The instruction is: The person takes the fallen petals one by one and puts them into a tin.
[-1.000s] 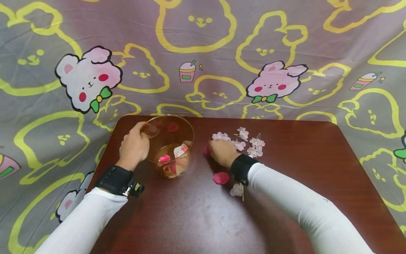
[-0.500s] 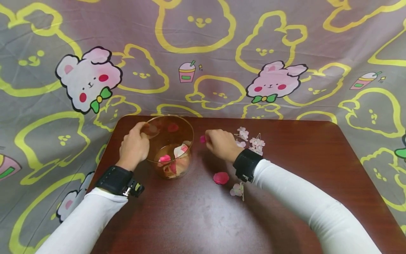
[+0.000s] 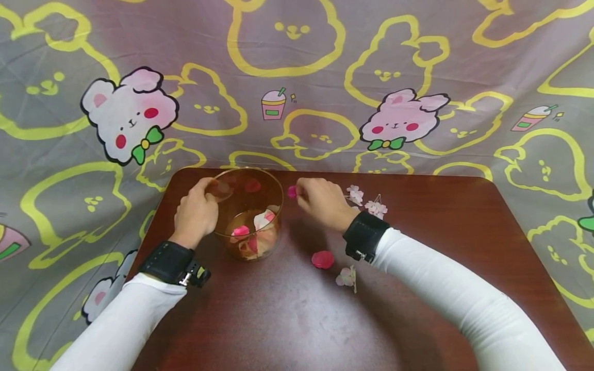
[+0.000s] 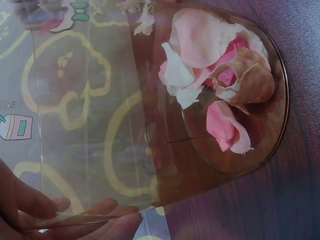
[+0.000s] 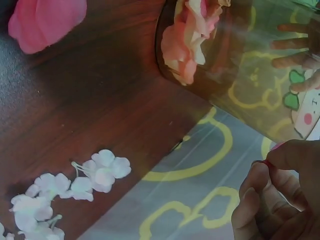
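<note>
Head view: dark wood table (image 3: 417, 288), cartoon-print cloth backdrop (image 3: 297, 77) behind it. Left hand (image 3: 197, 214) grips the rim of the clear cup (image 3: 250, 211), petals inside. Right hand (image 3: 322, 203) pinches a pink petal (image 3: 291, 191) just beside the rim. Front half of the table is open; loose petal (image 3: 322, 259) and blossoms (image 3: 371, 206) sit near the right wrist.

Left wrist: fingers (image 4: 60, 207) on the cup rim.

Right wrist: fingertips (image 5: 260, 182) closed on the petal.

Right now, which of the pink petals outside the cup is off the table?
The petal pinched in the right hand, beside the cup rim. The other loose pink petal lies flat on the table near that wrist.
</note>
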{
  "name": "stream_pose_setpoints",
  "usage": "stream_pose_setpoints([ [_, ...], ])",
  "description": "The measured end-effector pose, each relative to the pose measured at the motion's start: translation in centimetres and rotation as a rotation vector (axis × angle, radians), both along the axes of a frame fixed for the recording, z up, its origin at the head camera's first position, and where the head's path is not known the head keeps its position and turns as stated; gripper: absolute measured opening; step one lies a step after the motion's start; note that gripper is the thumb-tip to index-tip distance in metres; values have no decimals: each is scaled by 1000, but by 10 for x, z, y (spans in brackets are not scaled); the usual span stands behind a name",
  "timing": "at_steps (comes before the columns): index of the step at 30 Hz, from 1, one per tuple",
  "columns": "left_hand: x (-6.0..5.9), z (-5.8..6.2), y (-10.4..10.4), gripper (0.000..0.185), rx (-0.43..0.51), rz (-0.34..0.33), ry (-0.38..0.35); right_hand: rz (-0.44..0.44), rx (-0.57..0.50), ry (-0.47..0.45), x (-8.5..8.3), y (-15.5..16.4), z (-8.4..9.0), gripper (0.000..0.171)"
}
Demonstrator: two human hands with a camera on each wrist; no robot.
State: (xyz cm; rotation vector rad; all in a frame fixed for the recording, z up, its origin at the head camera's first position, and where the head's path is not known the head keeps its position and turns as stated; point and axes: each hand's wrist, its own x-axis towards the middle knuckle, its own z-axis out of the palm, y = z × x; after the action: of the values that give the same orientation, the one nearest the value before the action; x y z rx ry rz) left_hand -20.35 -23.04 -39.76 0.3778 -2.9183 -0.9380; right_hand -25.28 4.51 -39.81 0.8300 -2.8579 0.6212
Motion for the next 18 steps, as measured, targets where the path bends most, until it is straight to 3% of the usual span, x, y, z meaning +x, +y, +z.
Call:
stream_pose_setpoints([
  [13,0,-2,0,47,-4,-9,2,32,-17,41,4,-12,28,6],
  [18,0,-1,0,46,-5,-9,3,100,14,47,12,-22,32,5],
])
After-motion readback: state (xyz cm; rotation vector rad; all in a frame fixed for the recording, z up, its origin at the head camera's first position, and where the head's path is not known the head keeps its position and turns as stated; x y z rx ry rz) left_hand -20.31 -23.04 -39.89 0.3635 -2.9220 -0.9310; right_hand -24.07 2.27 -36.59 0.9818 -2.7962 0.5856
